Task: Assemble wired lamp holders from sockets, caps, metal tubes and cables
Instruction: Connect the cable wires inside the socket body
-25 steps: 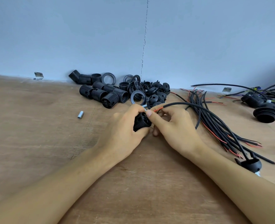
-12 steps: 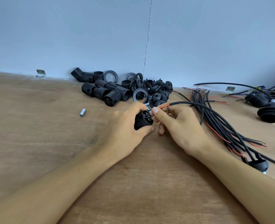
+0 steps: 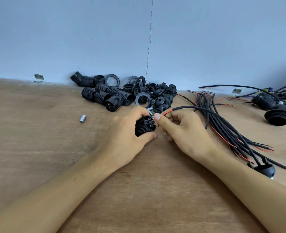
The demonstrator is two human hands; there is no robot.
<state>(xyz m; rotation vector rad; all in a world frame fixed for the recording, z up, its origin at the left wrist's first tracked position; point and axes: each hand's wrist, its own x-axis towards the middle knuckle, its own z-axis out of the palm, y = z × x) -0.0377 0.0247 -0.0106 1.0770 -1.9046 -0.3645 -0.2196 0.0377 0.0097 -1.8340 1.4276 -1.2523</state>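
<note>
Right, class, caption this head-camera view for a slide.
Left hand grips a black lamp socket; right hand pinches a red wire at its terminals.

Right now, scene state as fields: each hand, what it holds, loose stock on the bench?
left hand: grips a black socket, terminal end turned to the right
right hand: pinches the red wire of a black cable at the socket's terminals
wire seated: cannot tell
metal tube: lies loose on the table, left of both hands
spare sockets: piled by the wall
caps: piled right of them
spare cables: bundle right of the hands
</note>
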